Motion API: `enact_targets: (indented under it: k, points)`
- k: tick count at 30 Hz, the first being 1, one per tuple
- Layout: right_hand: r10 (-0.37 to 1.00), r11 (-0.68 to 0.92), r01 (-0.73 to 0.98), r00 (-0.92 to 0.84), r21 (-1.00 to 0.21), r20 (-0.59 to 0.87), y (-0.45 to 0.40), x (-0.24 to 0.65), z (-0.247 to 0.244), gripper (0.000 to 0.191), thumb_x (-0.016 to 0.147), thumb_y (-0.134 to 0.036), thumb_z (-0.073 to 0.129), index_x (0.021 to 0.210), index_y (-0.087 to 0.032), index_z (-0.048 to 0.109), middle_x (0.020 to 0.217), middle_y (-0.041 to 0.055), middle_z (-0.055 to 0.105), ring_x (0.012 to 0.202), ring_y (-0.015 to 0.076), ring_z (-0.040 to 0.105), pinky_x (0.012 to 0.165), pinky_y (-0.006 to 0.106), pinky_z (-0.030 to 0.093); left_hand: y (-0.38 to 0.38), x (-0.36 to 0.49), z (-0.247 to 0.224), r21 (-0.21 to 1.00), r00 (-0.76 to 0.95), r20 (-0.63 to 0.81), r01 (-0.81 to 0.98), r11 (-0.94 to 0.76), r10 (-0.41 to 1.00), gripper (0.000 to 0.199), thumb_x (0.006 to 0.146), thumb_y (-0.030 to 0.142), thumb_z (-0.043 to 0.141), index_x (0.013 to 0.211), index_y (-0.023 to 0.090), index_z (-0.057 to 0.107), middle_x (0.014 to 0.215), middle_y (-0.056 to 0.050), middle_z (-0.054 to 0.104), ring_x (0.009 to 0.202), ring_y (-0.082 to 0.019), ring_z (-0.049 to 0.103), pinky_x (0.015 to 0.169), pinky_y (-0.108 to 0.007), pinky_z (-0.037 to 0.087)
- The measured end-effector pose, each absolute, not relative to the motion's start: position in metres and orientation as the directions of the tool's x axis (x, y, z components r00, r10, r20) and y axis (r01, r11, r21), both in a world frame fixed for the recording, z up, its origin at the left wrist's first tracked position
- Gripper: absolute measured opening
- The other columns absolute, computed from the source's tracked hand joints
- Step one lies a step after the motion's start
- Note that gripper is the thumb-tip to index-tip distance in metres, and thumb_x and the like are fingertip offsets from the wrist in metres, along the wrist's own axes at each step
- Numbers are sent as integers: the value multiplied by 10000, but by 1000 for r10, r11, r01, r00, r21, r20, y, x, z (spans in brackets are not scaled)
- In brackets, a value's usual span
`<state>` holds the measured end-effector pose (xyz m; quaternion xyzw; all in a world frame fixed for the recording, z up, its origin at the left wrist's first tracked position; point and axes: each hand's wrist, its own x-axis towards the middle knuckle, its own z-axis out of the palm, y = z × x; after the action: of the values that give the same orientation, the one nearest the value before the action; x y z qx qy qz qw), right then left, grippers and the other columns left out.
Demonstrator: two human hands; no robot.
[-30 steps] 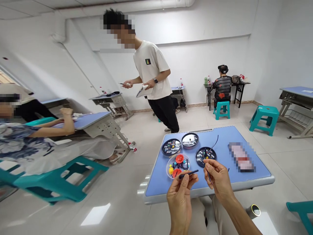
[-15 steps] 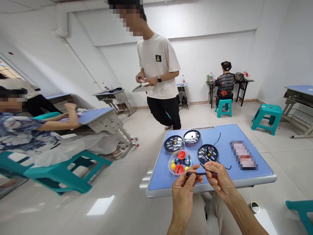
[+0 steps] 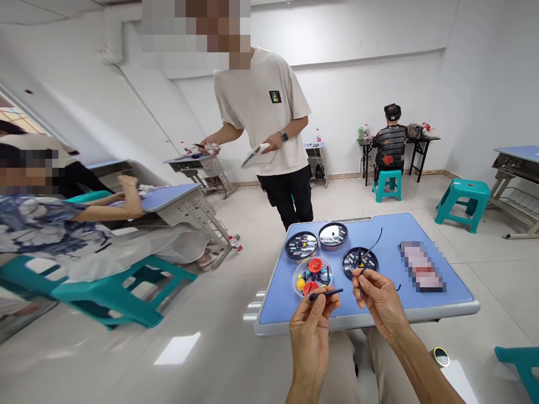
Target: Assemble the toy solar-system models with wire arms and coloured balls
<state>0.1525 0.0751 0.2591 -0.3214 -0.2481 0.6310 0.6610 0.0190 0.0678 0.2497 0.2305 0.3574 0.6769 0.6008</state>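
Note:
My left hand [image 3: 310, 322] pinches a short dark rod [image 3: 330, 293] that points to the right, over the front of the blue desk [image 3: 391, 241]. To its right, my right hand [image 3: 379, 297] is closed on a thin dark piece [image 3: 361, 289] that hangs down between the fingertips. The two hands are apart. Behind my right hand lies a round black base [image 3: 348, 262] with a thin curved rod [image 3: 374, 242] rising from it. A clear bowl [image 3: 296, 276] of red, yellow and dark parts stands beyond my left hand.
Two more round black discs, one printed [image 3: 301, 246] and one shiny [image 3: 333, 234], lie at the desk's back left. A blurred-out flat object [image 3: 422, 266] is at the right. A person [image 3: 269, 112] stands behind the desk; another sits at left beside a desk [image 3: 168, 197].
My hands have moved apart, and the dark pieces in them are now separated. The standing person has leaned left and spread their hands.

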Motion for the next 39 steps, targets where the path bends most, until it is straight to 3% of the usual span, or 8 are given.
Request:
enact_targets:
  k: [5,14,27,39]
  points:
    - [990,72,-630,141,-773,-22,76,147,256,294,654,-369,841,759,-148,679,680,22,677,529,121,599,473,233,500,62,21,251,767,-215,-115,-640,-51,970,290,554,302,895,737,136,745,757,-57,747,684,-181,712,694,-298,612]
    - [957,160,-510,289,-845,7,76,144,255,318,699,-431,797,770,-154,657,657,36,705,509,156,643,447,259,532,58,17,248,788,-290,-128,-611,-80,948,314,528,310,903,731,133,742,741,-59,746,685,-205,723,671,-312,617]
    - [944,164,-369,327,-915,37,70,149,257,344,764,-486,729,739,-153,648,572,26,679,457,156,624,508,302,563,63,25,246,780,-242,-123,-623,-57,963,286,577,310,881,751,137,734,751,-56,741,715,-214,727,722,-347,616]
    - [944,148,-380,330,-913,16,71,150,258,345,736,-474,757,725,-147,650,607,38,693,470,155,635,474,281,558,64,26,244,809,-231,-76,-583,-76,970,274,610,315,863,773,139,732,762,-60,744,731,-219,730,743,-357,616]
